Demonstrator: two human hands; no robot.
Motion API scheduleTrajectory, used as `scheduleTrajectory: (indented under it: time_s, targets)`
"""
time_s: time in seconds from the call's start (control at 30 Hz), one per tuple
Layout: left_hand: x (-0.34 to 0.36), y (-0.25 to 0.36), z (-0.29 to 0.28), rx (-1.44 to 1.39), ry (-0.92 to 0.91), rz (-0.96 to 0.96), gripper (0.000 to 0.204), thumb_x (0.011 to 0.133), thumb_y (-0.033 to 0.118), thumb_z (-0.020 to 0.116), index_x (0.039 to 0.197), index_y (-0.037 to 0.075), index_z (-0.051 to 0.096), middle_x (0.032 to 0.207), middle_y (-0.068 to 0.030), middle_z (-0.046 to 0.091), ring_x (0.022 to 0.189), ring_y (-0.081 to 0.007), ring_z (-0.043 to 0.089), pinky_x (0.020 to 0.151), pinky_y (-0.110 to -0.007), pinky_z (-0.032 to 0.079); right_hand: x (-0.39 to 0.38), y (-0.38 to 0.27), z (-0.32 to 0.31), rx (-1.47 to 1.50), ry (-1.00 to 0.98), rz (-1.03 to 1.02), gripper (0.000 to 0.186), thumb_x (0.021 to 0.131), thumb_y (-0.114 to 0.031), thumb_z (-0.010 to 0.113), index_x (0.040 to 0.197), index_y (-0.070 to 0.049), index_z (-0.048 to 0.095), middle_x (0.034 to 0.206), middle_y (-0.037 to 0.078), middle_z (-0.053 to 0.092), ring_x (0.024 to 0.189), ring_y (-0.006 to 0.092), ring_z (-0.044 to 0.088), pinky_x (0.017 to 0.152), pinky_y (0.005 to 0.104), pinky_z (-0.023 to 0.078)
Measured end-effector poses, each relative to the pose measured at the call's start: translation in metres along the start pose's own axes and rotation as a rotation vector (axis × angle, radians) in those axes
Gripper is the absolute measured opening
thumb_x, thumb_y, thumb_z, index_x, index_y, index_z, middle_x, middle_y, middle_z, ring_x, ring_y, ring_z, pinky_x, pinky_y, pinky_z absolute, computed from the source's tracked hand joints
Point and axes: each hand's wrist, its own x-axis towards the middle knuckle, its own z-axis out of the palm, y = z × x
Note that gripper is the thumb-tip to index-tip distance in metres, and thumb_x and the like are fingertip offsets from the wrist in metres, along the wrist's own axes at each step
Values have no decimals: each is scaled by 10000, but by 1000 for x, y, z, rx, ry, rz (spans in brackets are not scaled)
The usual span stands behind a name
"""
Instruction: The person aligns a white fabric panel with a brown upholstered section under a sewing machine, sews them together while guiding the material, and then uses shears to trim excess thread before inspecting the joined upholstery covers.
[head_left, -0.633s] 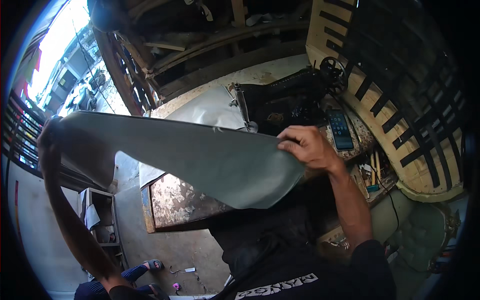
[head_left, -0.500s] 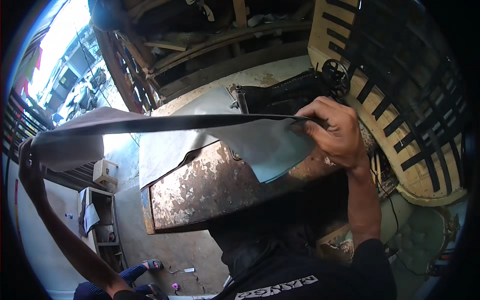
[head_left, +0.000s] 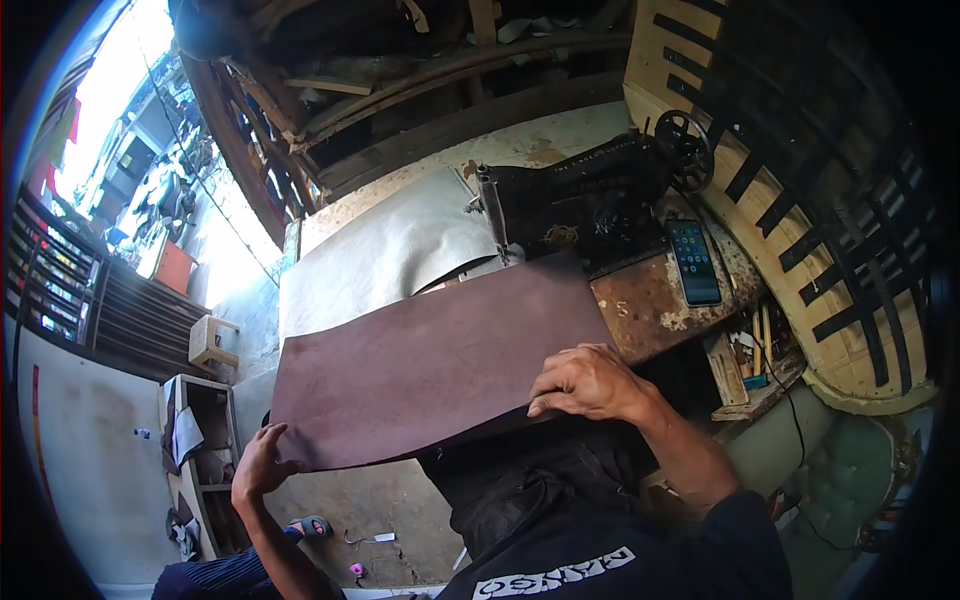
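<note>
A maroon-brown sheet that looks like leatherette (head_left: pixel 430 365) lies brown face up over the front of the worn sewing table, its near edge hanging past the table. My right hand (head_left: pixel 588 382) is closed on that near edge, towards the right, fingers bent and thumb at the border. At the near left corner my left hand (head_left: pixel 262 466) grips the sheet, fingers over the edge. Behind it a pale grey sheet (head_left: pixel 385 250) lies on the table, reaching to the needle end of the black sewing machine (head_left: pixel 590 195). The maroon sheet's front part overlaps the pale one.
A lit phone (head_left: pixel 693 262) rests on the table's right side. Below it an open drawer (head_left: pixel 755 365) holds small tools. A strapped wooden frame (head_left: pixel 800 230) leans at the right. At left stand a white stool (head_left: pixel 213 342) and a small shelf (head_left: pixel 205 430). Another person's sandalled foot (head_left: pixel 312 525) shows below.
The maroon sheet, held up and stretched edge-on between my hands before, now lies spread flat. My left hand has come down and right, my right hand down and left. The phone is uncovered.
</note>
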Motion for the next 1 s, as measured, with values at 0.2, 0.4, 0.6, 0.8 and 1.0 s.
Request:
scheduleTrajectory:
  time_s: [0.2, 0.4, 0.6, 0.8, 1.0]
  targets:
    - [5, 170, 26, 41, 336, 590, 581, 800, 294, 757, 1335, 119, 614, 1360, -129, 610, 1344, -321, 514, 1169, -531, 313, 49, -47, -29, -287, 466, -265, 157, 788, -250, 816, 842, -129, 732, 727, 10, 626, 682, 202, 626, 629, 351, 483]
    - [9, 148, -22, -162, 826, 485, 269, 771, -6, 603, 1004, 53, 725, 899, -130, 705, 909, -327, 682, 883, -392, 497, 46, -28, -59, -362, 526, -227, 315, 652, 55, 654, 929, -76, 727, 837, 44, 678, 771, 247, 652, 700, 328, 505]
    - [24, 26, -18, -323, 810, 236, 298, 840, -49, 566, 1100, 3, 702, 1035, -101, 719, 1006, -231, 683, 938, -327, 494, 17, -45, -97, -28, 672, -246, 461, 626, 95, 553, 1034, -14, 737, 915, 133, 717, 833, 272, 712, 745, 370, 570]
    - [-66, -53, -103, -474, 863, 288, 311, 894, 188, 732, 1113, -28, 685, 1104, -91, 687, 1040, -177, 642, 959, -324, 485, -15, -42, -100, 906, 793, -193, 401, 725, 167, 600, 1104, 46, 651, 874, 99, 714, 878, 183, 726, 812, 309, 608]
    - [11, 12, -168, -242, 331, 133, 270, 819, 208, 766, 868, -50, 702, 758, -34, 654, 740, -104, 596, 685, -302, 492, 14, 22, -65, 854, 525, 389, 368, 829, -90, 843, 1143, -18, 664, 986, 36, 716, 920, 99, 659, 852, 243, 524]
